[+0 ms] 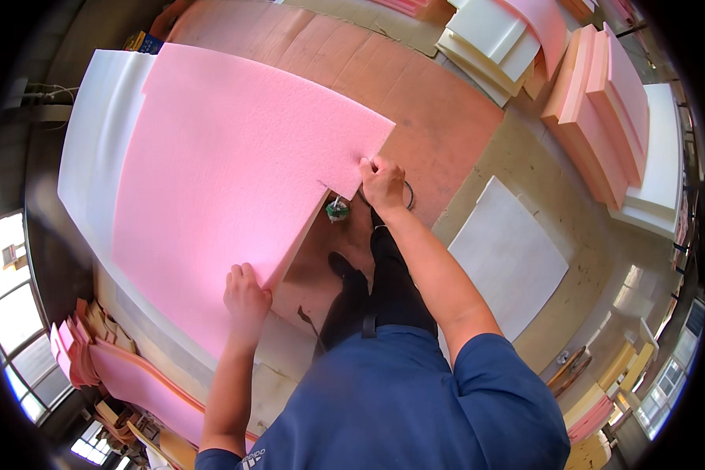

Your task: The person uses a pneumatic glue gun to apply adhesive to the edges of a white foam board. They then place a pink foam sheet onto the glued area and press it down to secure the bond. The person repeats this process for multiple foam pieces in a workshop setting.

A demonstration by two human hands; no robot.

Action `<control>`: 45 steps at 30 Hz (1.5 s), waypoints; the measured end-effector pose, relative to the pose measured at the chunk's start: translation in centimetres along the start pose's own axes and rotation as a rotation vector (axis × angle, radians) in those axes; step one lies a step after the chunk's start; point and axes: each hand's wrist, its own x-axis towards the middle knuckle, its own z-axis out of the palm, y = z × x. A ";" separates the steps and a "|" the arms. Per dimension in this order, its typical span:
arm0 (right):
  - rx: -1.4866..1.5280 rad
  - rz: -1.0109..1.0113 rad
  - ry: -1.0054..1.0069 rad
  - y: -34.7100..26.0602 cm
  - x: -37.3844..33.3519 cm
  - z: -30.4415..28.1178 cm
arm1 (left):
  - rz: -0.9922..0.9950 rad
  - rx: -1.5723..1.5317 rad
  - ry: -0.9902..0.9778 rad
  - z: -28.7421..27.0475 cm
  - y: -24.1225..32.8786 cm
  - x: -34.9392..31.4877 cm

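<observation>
A large pink foam sheet (227, 180) lies tilted over a white foam sheet (94, 149) on the left. My left hand (245, 294) grips the pink sheet's near edge, fingers curled over it. My right hand (381, 180) pinches the sheet's right edge near its corner. A small green and white object (337, 210) sits just under that edge, between my hands. My dark trousers and shoe (341, 266) show below the sheet.
Brown cardboard (423, 110) covers the floor ahead. A white foam sheet (505, 254) lies to the right. Stacks of pink and white foam blocks (603, 117) stand at the upper right. Pink foam strips (125, 376) pile at the lower left by windows.
</observation>
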 end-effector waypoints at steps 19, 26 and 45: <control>0.328 0.651 -0.914 -9.3 -12.1 0.6 | -0.069 -0.041 0.013 -0.3 0.4 -0.4; 1.016 1.088 -0.885 -12.6 -19.4 6.8 | -0.114 -0.071 0.155 0.7 0.0 -1.5; 0.980 0.864 -0.405 -15.3 -21.6 6.4 | -1.010 -1.582 0.103 13.0 -27.9 -21.9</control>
